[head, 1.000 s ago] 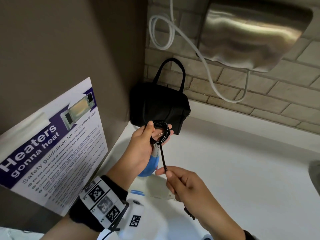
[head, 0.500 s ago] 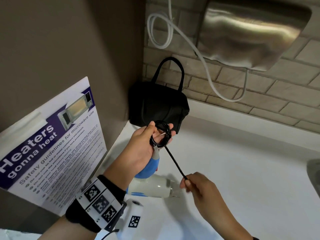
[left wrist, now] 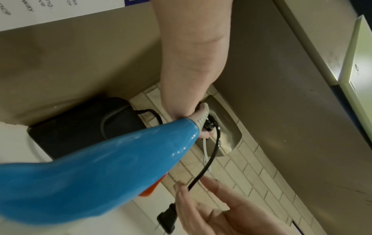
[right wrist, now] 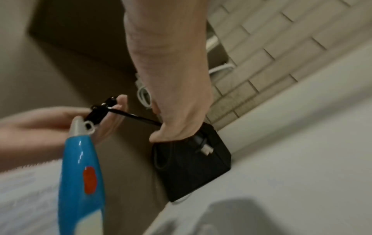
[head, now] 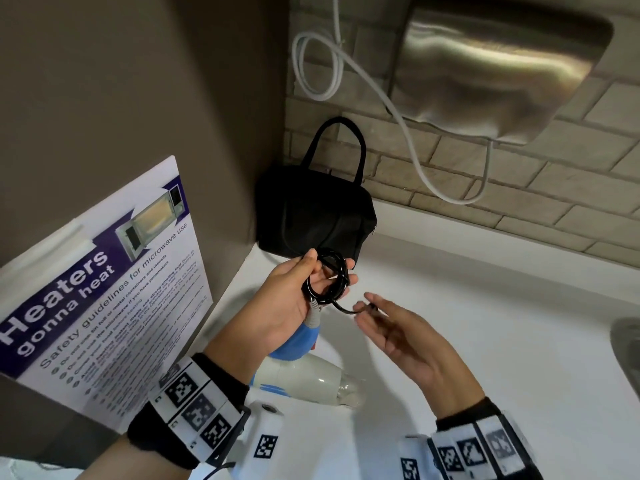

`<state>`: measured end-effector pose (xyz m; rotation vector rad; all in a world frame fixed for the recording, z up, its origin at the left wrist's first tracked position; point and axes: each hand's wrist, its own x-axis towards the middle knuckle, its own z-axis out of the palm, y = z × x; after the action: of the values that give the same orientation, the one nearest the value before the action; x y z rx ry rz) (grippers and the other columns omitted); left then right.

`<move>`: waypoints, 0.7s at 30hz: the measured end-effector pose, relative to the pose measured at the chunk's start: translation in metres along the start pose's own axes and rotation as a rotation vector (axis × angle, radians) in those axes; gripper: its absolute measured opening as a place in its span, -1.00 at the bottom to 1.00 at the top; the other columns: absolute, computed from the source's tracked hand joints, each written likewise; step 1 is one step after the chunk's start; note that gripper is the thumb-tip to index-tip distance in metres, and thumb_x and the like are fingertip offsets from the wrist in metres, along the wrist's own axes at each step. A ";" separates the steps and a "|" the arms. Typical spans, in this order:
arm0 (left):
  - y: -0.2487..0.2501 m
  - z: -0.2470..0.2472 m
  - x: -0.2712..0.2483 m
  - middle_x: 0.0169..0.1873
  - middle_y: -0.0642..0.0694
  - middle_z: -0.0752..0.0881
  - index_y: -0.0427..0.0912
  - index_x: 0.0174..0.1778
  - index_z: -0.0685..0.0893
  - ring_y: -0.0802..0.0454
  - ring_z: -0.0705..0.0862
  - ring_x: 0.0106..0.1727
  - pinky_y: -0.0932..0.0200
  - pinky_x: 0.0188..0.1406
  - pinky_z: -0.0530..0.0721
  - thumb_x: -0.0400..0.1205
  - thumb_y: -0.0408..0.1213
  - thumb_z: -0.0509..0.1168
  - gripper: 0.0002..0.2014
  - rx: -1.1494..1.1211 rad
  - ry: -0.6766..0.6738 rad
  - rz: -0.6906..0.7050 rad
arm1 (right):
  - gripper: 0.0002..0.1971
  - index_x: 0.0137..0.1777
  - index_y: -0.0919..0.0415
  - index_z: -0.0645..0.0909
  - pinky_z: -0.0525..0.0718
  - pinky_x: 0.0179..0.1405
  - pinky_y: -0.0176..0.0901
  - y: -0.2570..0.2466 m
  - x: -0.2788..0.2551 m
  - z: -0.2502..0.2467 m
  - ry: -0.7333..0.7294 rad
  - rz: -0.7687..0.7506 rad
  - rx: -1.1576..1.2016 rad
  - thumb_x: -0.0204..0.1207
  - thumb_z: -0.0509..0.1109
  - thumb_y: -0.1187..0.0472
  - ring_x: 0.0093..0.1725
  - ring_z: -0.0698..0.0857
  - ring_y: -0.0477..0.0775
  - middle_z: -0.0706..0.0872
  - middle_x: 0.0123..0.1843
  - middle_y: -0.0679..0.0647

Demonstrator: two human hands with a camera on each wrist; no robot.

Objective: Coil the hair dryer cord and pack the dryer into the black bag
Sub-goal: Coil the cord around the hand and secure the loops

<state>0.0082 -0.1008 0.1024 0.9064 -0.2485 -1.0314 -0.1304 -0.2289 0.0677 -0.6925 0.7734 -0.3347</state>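
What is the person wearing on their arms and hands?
Both hands, the left hand and the right hand, are bare, with no gloves. Each wrist has a black wristband under a white band printed with square black-and-white code patterns. A white box with another code square sits beside the left band.

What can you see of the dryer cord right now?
The cord is thin, black and glossy, mostly wound into a small coil of several loops. The left hand grips the coil beside the grey sleeve at the end of the blue dryer handle. A short tail curves from the coil to the right hand, which holds it near the flat black plug.
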 end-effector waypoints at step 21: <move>-0.005 -0.004 0.006 0.05 -0.29 0.80 -0.29 -0.08 0.48 -0.08 0.80 0.07 0.18 0.07 0.74 0.76 -0.23 0.05 -0.78 0.054 -0.023 0.025 | -0.86 0.08 0.32 0.60 0.62 -0.56 -0.44 0.016 0.012 0.007 -0.011 0.072 0.020 0.63 0.23 0.41 -0.63 0.46 -0.19 0.80 -0.27 0.11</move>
<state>0.0103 -0.1041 0.0946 0.9381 -0.3073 -1.0164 -0.1166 -0.2204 0.0538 -0.6460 0.7813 -0.2727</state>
